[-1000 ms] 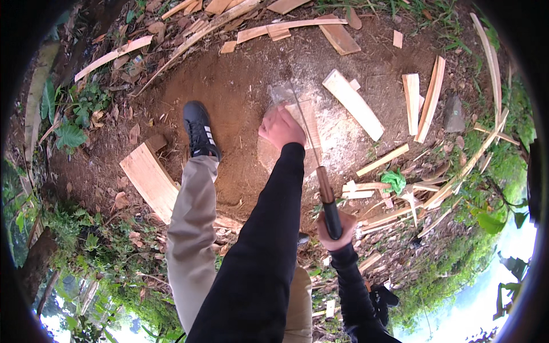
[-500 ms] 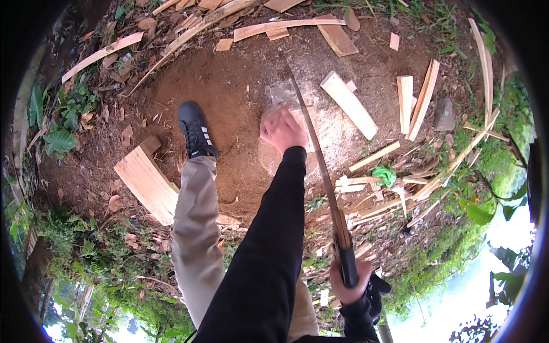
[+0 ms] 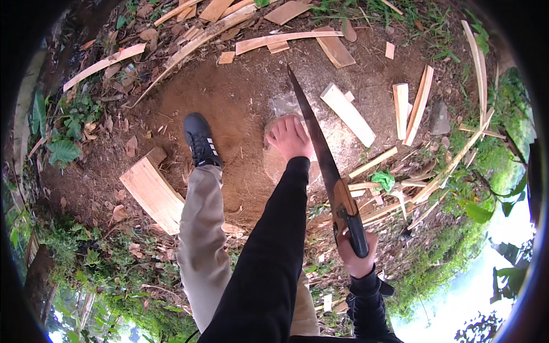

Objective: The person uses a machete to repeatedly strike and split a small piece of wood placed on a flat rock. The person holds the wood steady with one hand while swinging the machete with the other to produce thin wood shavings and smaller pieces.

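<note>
My left hand (image 3: pixel 290 138) is closed over a pale piece of wood (image 3: pixel 311 167) on a round stump (image 3: pixel 277 164); the fingers and the saw hide most of that piece. My right hand (image 3: pixel 358 254) grips the black handle of a handsaw. The long, dark blade of the handsaw (image 3: pixel 321 140) slants up past the right side of my left hand, its tip pointing away from me. Whether its teeth touch the wood is hard to tell. Pale sawdust covers the ground around the stump.
My left shoe (image 3: pixel 200 139) stands left of the stump. A thick wood block (image 3: pixel 153 191) lies beside my leg. Cut lengths (image 3: pixel 349 114) and split pieces (image 3: pixel 419 106) lie to the right, near a green crumpled bag (image 3: pixel 383 180) and a grey stone (image 3: pixel 440 118). Long strips (image 3: pixel 289 39) lie at the far side.
My right hand has moved forward and slightly right with the handsaw, whose blade now shows more of its broad side. My left hand has stayed on the wood, its fingers shifted a little.
</note>
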Demonstrator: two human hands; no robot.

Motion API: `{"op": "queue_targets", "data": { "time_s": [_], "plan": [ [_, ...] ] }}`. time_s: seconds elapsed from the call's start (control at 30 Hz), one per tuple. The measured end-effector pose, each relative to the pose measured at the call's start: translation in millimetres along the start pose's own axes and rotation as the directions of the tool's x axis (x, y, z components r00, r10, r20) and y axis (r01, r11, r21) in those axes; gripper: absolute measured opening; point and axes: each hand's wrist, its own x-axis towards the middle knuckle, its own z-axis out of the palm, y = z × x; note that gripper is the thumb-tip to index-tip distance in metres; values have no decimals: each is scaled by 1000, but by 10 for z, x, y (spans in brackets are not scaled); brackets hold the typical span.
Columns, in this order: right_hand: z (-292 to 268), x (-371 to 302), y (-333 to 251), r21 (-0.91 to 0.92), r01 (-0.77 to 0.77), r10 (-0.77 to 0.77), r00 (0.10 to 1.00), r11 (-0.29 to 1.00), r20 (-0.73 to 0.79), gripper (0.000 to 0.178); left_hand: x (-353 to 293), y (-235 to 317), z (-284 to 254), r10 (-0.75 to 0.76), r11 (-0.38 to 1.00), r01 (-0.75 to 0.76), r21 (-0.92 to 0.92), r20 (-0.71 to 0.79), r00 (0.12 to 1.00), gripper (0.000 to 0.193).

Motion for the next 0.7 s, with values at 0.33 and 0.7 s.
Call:
{"op": "queue_targets", "data": {
  "time_s": [0.33, 0.7],
  "plan": [
    [374, -311, -258, -279, 230, -248, 968, 932, -32, 7, -55, -206, -148, 116, 986, -125, -114, -86, 990, 19],
    [670, -436, -282, -302, 234, -271, 959, 924, -88, 9, 61, -330, -273, 49, 901, -87, -425, -100, 994, 23]
  ]
}}
